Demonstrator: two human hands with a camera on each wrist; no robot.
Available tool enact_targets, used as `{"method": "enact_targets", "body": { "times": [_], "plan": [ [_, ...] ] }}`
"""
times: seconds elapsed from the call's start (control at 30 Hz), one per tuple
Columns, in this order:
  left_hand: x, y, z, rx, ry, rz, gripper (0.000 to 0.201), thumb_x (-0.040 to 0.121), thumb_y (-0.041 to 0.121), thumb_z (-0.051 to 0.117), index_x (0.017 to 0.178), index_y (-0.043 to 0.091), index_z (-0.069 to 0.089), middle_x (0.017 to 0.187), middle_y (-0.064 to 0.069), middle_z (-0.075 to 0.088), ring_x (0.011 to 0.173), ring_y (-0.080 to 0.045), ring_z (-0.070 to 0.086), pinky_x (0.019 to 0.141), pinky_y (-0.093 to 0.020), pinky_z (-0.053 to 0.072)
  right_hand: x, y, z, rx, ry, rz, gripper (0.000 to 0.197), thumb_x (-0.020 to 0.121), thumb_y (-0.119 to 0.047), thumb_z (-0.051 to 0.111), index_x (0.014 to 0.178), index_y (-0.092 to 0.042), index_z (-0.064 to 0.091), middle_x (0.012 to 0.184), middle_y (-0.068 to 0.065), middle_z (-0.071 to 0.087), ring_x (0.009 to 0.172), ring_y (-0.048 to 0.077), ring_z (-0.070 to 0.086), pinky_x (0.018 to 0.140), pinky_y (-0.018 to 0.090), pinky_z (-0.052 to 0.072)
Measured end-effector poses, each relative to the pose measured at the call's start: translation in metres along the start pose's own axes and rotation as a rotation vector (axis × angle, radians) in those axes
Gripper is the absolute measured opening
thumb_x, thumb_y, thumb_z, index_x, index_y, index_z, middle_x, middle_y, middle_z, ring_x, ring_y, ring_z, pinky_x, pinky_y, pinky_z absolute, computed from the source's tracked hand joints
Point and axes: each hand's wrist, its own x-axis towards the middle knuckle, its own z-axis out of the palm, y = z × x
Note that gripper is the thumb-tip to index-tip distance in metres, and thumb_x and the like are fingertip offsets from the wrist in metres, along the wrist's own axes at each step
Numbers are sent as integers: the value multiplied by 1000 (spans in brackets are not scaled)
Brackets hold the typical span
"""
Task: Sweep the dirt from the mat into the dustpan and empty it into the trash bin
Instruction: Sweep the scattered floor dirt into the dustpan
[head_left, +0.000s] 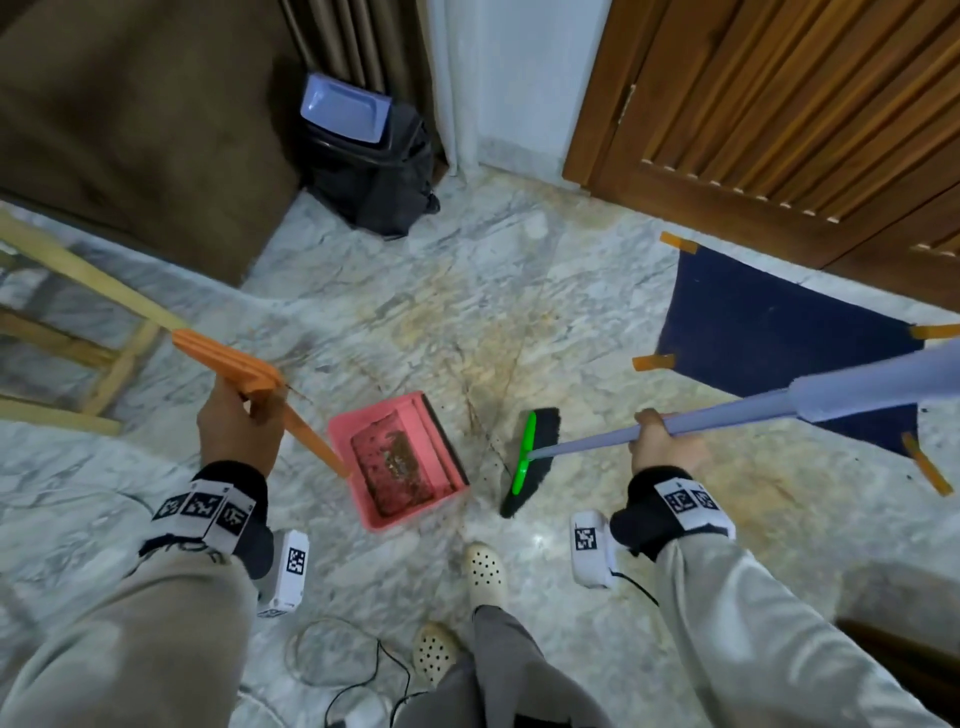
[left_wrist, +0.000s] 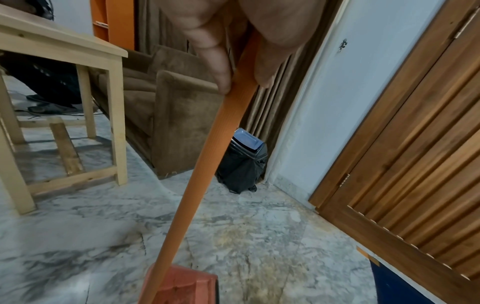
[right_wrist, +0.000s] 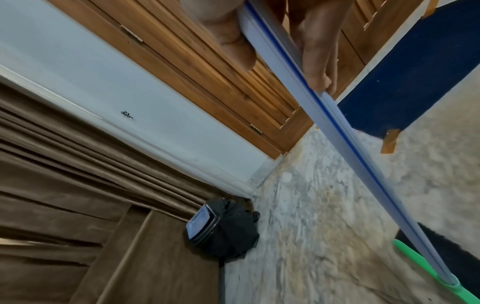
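A pink dustpan (head_left: 397, 460) sits on the marble floor with brown dirt (head_left: 397, 453) inside it. My left hand (head_left: 241, 434) grips its long orange handle (head_left: 306, 434), seen close up in the left wrist view (left_wrist: 207, 164). My right hand (head_left: 665, 447) grips the grey broom handle (head_left: 727, 421); the green-and-black broom head (head_left: 530, 462) stands just right of the dustpan's open edge. The dark blue mat (head_left: 795, 338) lies taped to the floor at the right. A black-bagged trash bin (head_left: 371, 171) with a grey swing lid stands in the far corner.
A brown sofa (head_left: 135, 119) is at the far left, a wooden table frame (head_left: 78, 332) at the left, a wooden door (head_left: 779, 119) at the far right. My feet in white clogs (head_left: 483, 571) and a black cable (head_left: 353, 675) are below.
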Motion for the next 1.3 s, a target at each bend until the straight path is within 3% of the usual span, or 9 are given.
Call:
{"method": "enact_targets", "body": {
  "times": [0.2,0.4,0.6,0.77,0.9,1.0,1.13,1.23,1.3],
  "plan": [
    [19,10,5,20,7,-3,10,87,8,57,95,5,53,87,-15,55,77,-28,52,79,-42,44,22,-40,20,45,33,34,33,65,-35,64,81,-5,65,80,17,69,71,35,65,65,39,53],
    [33,21,-3,33,19,18,8,87,5,54,91,12,51,70,2,47,77,-21,44,72,-29,34,35,-65,35,139,12,28,23,60,-28,65,75,-12,71,66,5,62,64,30,64,68,44,59],
    [38,30,-5,-4,33,29,12,89,2,50,98,9,54,91,-7,51,81,-20,47,49,-14,38,34,-84,43,191,2,24,37,63,-28,63,90,-2,65,84,14,71,67,30,66,67,42,59],
    [50,16,-5,31,48,3,13,87,4,53,100,1,54,95,-20,60,78,-27,52,74,-33,39,40,-113,29,132,43,-39,39,63,-24,65,93,2,64,86,16,67,65,32,65,65,49,59],
    [48,18,-10,41,75,13,12,87,2,53,99,-1,55,99,-24,61,79,-23,47,75,-32,36,40,-146,17,119,0,-163,27,68,-19,63,85,2,66,80,18,68,62,30,65,67,49,59],
    [46,19,-15,57,87,36,13,87,1,53,99,-3,55,99,-27,61,83,-33,54,76,-35,38,42,-173,23,112,-30,-290,28,67,-20,63,83,3,67,83,21,70,64,30,66,68,50,59],
    [46,4,-17,48,53,48,14,87,3,54,100,-3,55,95,-23,61,81,-28,54,78,-34,41,41,-192,54,33,-89,-487,12,65,-24,59,55,-17,57,70,18,66,68,38,67,63,54,56],
    [43,-12,-13,59,2,50,8,86,4,55,94,2,56,84,-18,60,73,-26,52,74,-33,42,31,-186,82,-47,-199,-661,20,74,-18,56,65,-3,63,67,23,62,60,35,62,58,41,56],
    [41,-17,-11,58,-20,34,7,86,2,55,92,3,56,79,-13,57,72,-26,51,74,-35,44,26,-166,105,-270,-363,-745,25,83,-17,55,80,4,66,75,24,62,61,28,56,54,29,43]
  ]
}}
